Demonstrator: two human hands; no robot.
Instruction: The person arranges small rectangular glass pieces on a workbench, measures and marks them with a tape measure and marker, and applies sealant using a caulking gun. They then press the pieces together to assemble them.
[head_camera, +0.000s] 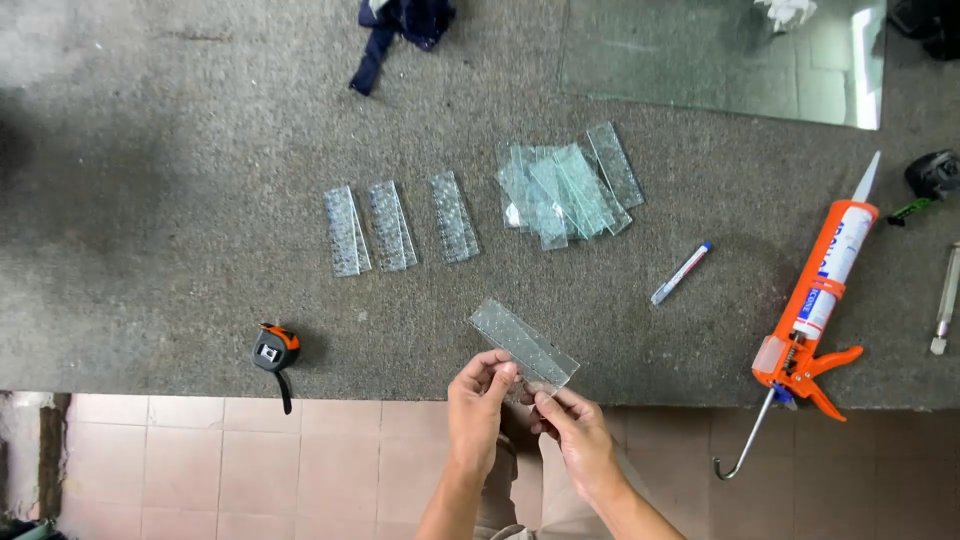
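Both hands sit closest to me at the tabletop's (150, 320) near edge: my left hand (478, 405) and right hand (575, 435) are each pinched on the near end of one clear textured glass strip (522, 345), fingertips clamped on its lower corners, the strip slanting up and away to the left over the grey surface. Beyond the hands, well apart, I see three similar glass strips (395, 225) lying side by side, and to their right a loose pile of glass strips (565, 190) overlapping one another. Right of the hands lies a blue-capped marker (681, 272), and farther right an orange caulking gun (815, 300) loaded with a white cartridge. Left of my left hand, near the edge, rests a black-and-orange tape measure (274, 352). Farthest out lie a large glass sheet (700, 60) and a dark blue cloth (400, 30).
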